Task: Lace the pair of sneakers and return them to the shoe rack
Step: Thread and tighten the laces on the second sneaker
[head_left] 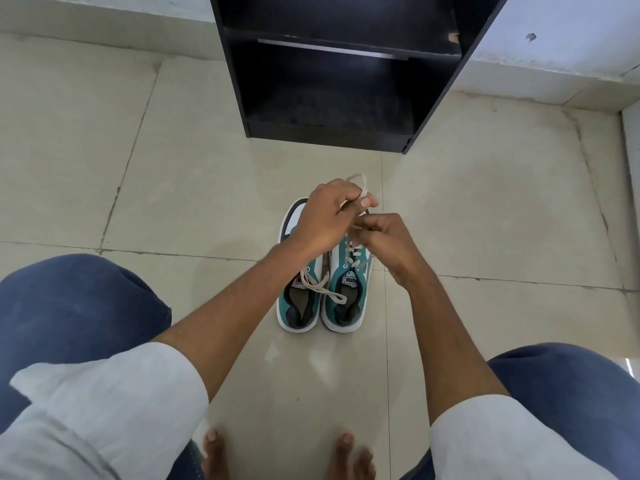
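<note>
Two teal and white sneakers stand side by side on the floor, heels toward me. The left sneaker [300, 306] has loose cream lace ends lying across its opening. The right sneaker [346, 299] has a cream lace [350, 255] crossed through its eyelets. My left hand [325, 220] hovers over the toes and pinches a loop of that lace, which curls above its fingers. My right hand [384, 240] is just to the right, fingers closed on the same lace over the right sneaker. The toes of both sneakers are partly hidden by my hands.
A black shoe rack [429, 98] with dark open shelves stands on the tiled floor just beyond the sneakers, against a pale wall. My knees in blue trousers flank the view, and my bare toes [346, 441] show at the bottom edge.
</note>
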